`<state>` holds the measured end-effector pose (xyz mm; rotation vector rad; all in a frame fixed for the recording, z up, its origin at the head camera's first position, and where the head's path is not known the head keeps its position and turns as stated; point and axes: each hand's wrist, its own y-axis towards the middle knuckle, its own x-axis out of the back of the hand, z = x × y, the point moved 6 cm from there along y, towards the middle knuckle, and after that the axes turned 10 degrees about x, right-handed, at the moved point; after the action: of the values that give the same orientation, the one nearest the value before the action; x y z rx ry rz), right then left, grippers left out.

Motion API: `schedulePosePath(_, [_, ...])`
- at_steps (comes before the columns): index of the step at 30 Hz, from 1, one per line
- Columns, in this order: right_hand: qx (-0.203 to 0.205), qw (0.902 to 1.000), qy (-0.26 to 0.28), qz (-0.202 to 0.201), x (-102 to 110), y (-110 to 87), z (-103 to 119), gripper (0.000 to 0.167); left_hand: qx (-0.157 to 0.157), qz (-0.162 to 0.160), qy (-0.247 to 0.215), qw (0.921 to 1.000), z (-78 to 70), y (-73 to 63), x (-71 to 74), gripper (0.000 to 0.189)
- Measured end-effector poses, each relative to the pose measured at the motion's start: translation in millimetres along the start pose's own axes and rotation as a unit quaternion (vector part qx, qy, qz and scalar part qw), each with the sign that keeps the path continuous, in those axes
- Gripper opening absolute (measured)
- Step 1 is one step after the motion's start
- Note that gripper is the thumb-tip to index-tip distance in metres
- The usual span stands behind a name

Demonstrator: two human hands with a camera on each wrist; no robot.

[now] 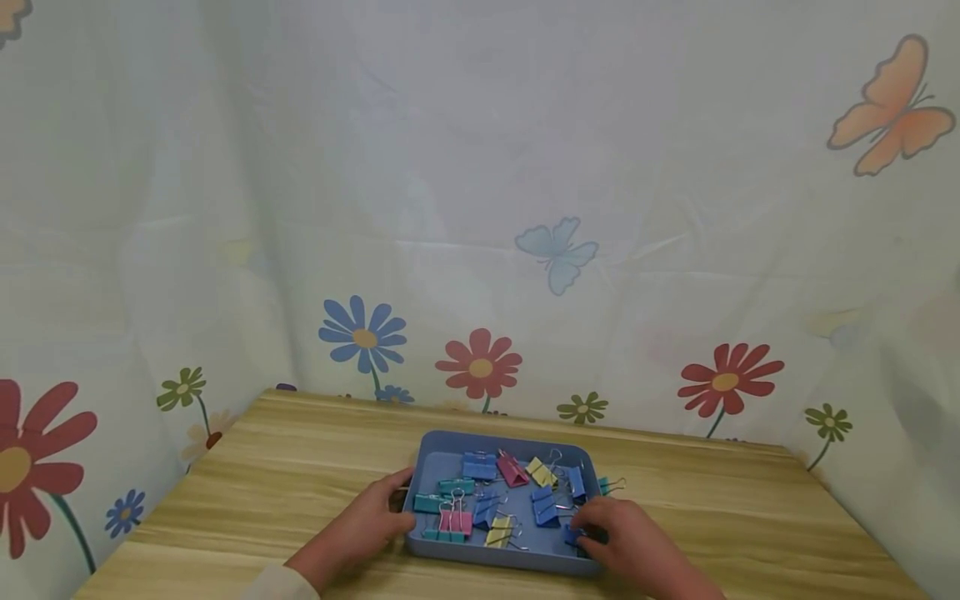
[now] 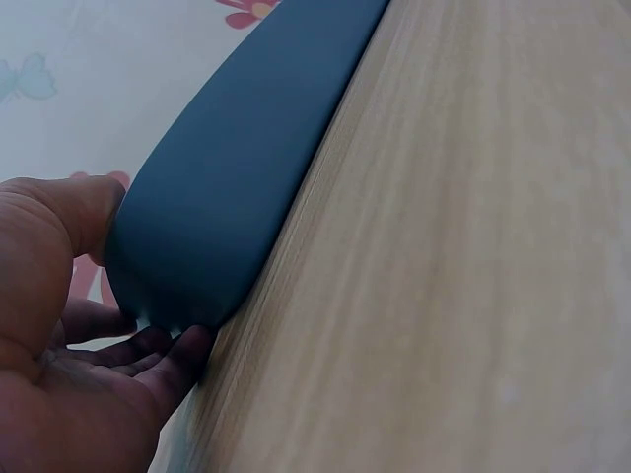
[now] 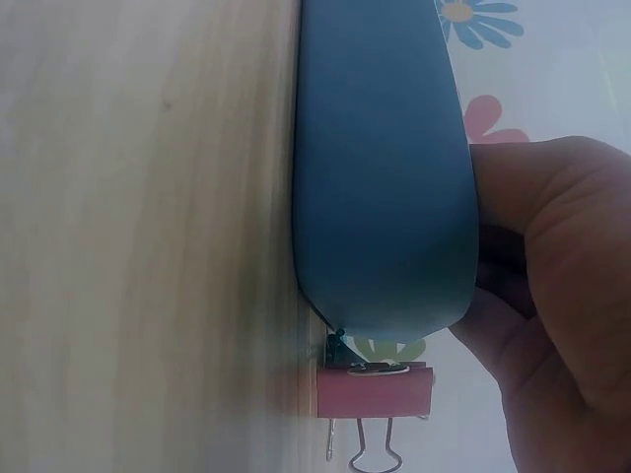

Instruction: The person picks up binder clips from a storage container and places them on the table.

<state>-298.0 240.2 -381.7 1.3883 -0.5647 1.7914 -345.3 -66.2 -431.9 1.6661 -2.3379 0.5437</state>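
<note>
A blue rectangular tray [image 1: 517, 560] lies on the wooden table, holding several blue, teal, pink and yellow binder clips. At its left side my left hand [image 1: 372, 518] grips the tray, with thumb by the rim and fingertips low against the end wall in the left wrist view. Over the front right corner, my right hand [image 1: 628, 537] pinches a blue binder clip [image 1: 573, 534] between thumb and fingers; the hand partly covers it. In the right wrist view the tray wall [image 3: 385, 177] hides those fingertips.
Outside the tray's right side lie a teal binder clip [image 1: 606, 485] and a pink binder clip [image 3: 375, 392]. The wooden table [image 1: 315, 442] extends around the tray. Behind it hangs a white curtain [image 1: 420, 167] printed with flowers and butterflies.
</note>
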Motion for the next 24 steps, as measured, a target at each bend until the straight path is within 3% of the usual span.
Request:
schedulePosePath(13, [-0.024, 0.9996, -0.007, -0.013, 4.4, -1.0, 1.3, 0.009, 0.0, 0.001, 0.002, 1.0, -1.2, -1.6, 0.9, 0.082])
schedulePosePath(24, [-0.036, 0.9979, -0.021, -0.05, 12.5, -3.7, 4.8, 0.011, 0.004, 0.001, 0.0, 1.0, 1.8, 1.1, 0.5, 0.083])
